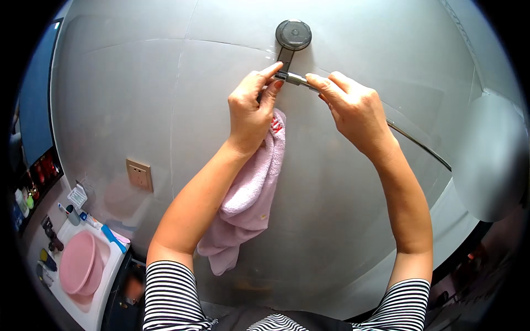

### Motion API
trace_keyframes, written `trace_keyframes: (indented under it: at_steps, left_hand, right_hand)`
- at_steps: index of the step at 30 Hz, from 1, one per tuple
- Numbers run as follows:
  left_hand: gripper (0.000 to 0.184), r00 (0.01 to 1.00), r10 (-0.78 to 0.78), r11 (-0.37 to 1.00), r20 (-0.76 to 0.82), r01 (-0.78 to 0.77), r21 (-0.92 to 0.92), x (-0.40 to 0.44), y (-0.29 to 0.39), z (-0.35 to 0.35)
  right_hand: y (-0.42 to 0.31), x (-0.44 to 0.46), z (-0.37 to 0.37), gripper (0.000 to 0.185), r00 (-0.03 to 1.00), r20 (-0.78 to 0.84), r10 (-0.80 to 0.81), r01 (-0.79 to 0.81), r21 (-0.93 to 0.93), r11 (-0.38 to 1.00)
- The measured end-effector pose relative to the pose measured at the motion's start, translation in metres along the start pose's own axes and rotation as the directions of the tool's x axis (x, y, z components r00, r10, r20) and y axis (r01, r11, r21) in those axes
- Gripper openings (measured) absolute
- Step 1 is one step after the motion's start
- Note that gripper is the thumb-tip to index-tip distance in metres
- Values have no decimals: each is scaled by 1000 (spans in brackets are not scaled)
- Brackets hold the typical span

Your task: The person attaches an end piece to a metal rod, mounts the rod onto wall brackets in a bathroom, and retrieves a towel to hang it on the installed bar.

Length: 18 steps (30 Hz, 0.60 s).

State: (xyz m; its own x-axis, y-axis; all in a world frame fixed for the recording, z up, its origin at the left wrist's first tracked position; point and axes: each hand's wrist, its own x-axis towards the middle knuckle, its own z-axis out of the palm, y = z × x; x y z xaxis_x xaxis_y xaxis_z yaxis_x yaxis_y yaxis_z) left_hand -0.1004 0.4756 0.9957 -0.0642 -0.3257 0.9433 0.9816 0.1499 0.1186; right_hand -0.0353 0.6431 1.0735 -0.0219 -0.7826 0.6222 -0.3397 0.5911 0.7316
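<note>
A dark round suction mount [293, 35] with a short arm is fixed to the grey wall. At the lower end of that arm, my left hand [253, 105] pinches the small dark end fitting between thumb and forefinger. My right hand [350, 105] is closed round a thin metal rod [418, 144], just right of its joint with the fitting. The rod runs down to the right. A pink towel [251, 193] hangs below and behind my left hand and forearm; what holds its top is hidden.
A wall socket [139, 175] is at the left. Below it, a white sink [113, 259] holds pink basins [81, 263], with a cup [72, 215] and toothbrushes at its edge. A mirror [36, 105] stands far left. A blurred pale rounded object [488, 160] is at the right.
</note>
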Motion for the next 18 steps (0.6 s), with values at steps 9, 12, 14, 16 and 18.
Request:
trace_keyframes:
  at_steps: [9,12,14,16,18]
  left_hand:
    - [21,988,109,993,106,-113,36,4,-4,-6]
    - [32,985,137,983,100,-147,105,4,-2,-5]
    - [28,949,272,942,160,-297,158,7,-6,-5]
    - [25,943,282,937,179,-311,158,6,-12,-6]
    - [24,970,193,975,146,-207,86,5,-11,-6]
  right_hand:
    - [-2,-7,3,8,992,-126,-23,27,35,999]
    - [-3,-6,3,5,984,-173,-42,40,-15,999]
    - [-2,-7,3,6,981,-183,-62,57,-35,998]
    - [-2,-8,4,7,980,-187,-63,51,-68,996]
    - [-3,-11,-4,7,982,-180,-61,46,-90,995]
